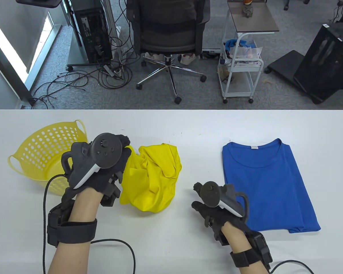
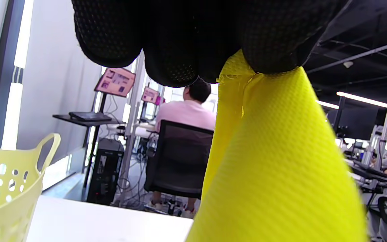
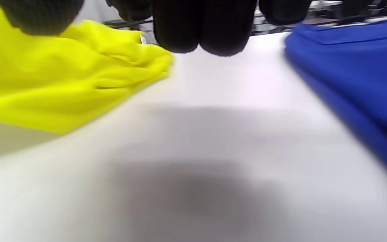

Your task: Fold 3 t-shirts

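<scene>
A crumpled yellow t-shirt (image 1: 151, 177) lies bunched on the white table (image 1: 171, 125), left of centre. My left hand (image 1: 123, 148) grips its upper left edge; in the left wrist view the gloved fingers (image 2: 166, 37) clamp the yellow cloth (image 2: 274, 161), which hangs down from them. A blue t-shirt (image 1: 267, 185) lies folded flat at the right. My right hand (image 1: 198, 197) hovers empty between the two shirts, just left of the blue one; its fingertips (image 3: 200, 27) hang over bare table, with the yellow shirt (image 3: 52, 77) to their left and the blue shirt (image 3: 358, 70) to their right.
A yellow perforated basket (image 1: 47, 152) lies tipped on the table's left side, close to my left hand; it also shows in the left wrist view (image 2: 5, 188). Glove cables trail over the front of the table. An office chair (image 1: 167, 34) and a cart (image 1: 241, 68) stand beyond the far edge.
</scene>
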A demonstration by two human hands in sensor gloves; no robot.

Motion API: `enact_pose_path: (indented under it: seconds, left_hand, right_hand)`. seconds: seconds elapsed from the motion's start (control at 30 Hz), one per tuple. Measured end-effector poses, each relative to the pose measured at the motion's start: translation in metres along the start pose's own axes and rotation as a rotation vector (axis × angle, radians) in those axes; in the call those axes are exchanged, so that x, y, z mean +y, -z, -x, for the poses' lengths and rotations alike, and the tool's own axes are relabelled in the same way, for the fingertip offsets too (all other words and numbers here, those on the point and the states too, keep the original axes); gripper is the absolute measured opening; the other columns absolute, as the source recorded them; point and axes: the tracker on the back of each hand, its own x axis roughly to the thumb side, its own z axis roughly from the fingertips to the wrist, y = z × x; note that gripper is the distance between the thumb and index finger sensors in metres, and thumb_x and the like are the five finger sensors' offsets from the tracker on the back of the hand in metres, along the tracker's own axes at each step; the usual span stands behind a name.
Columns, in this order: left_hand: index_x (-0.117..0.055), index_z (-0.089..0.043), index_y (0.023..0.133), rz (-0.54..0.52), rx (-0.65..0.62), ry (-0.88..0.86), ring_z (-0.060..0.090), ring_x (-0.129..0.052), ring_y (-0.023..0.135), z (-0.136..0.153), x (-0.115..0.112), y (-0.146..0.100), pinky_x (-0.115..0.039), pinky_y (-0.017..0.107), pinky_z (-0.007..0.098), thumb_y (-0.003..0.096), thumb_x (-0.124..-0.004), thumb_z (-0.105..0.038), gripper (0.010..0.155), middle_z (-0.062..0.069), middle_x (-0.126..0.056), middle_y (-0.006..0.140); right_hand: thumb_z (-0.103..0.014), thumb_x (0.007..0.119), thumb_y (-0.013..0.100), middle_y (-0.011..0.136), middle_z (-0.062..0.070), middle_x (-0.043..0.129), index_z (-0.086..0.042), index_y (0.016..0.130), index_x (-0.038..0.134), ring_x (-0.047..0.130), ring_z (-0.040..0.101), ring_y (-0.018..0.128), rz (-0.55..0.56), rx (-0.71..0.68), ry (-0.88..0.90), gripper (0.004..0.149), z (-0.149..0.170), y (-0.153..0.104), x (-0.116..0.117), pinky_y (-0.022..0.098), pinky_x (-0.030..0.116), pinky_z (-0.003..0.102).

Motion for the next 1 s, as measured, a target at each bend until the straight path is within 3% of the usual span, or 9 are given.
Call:
enact_pose_path:
  seconds: [0.1,0.23,0.4,0.67,0.87,1.0]
  left_hand:
    - [-0.082,-0.030,0.078,-0.017,0.002,-0.031,0.018,-0.091,0.067,0.004,0.007,0.001,-0.082,0.056,0.039,0.0392,-0.082,-0.043,0.041,-0.004,-0.092,0.073]
    - [-0.082,-0.030,0.079,0.009,-0.017,0.001,0.018,-0.091,0.068,0.007,0.000,-0.003,-0.082,0.057,0.040,0.0396,-0.082,-0.043,0.041,-0.004,-0.091,0.074]
    - [-0.082,-0.031,0.078,0.029,-0.032,0.030,0.017,-0.091,0.069,0.018,-0.008,-0.010,-0.082,0.058,0.040,0.0394,-0.082,-0.044,0.041,-0.004,-0.092,0.074]
    - [-0.082,-0.030,0.079,0.018,0.003,0.023,0.018,-0.091,0.069,0.046,0.000,-0.019,-0.082,0.057,0.040,0.0395,-0.082,-0.043,0.041,-0.004,-0.092,0.074]
    - [-0.082,-0.031,0.079,0.011,0.021,0.022,0.018,-0.091,0.069,0.056,-0.001,-0.027,-0.080,0.058,0.043,0.0393,-0.082,-0.045,0.041,-0.005,-0.092,0.074]
    - [-0.082,-0.031,0.079,0.024,0.036,0.019,0.018,-0.091,0.069,0.060,-0.003,-0.032,-0.080,0.058,0.043,0.0396,-0.081,-0.045,0.041,-0.005,-0.092,0.074]
  right_hand:
    - [-0.051,0.079,0.037,0.103,0.009,0.059,-0.031,0.101,0.047,0.058,0.043,0.096,-0.073,-0.149,0.021,0.075,-0.028,0.008,0.010,0.071,0.043,0.069]
    - [-0.056,0.082,0.032,0.112,0.010,0.042,-0.032,0.102,0.041,0.045,0.047,0.103,-0.201,-0.109,-0.234,0.085,-0.051,0.026,0.037,0.073,0.035,0.071]
    - [-0.051,0.082,0.035,0.112,0.007,0.045,-0.037,0.099,0.045,0.047,0.045,0.103,-0.241,-0.064,-0.384,0.075,-0.066,0.043,0.063,0.073,0.036,0.071]
    - [-0.045,0.082,0.037,0.105,0.004,0.062,-0.040,0.087,0.063,0.060,0.042,0.100,-0.095,-0.035,-0.391,0.054,-0.073,0.052,0.062,0.073,0.041,0.070]
    - [-0.041,0.081,0.038,0.096,0.002,0.075,-0.038,0.075,0.072,0.070,0.038,0.096,-0.037,-0.079,-0.528,0.038,-0.091,0.050,0.065,0.073,0.045,0.069]
    - [-0.039,0.079,0.039,0.096,0.002,0.073,-0.035,0.077,0.069,0.074,0.035,0.094,-0.069,-0.091,-0.529,0.039,-0.092,0.048,0.067,0.072,0.047,0.068]
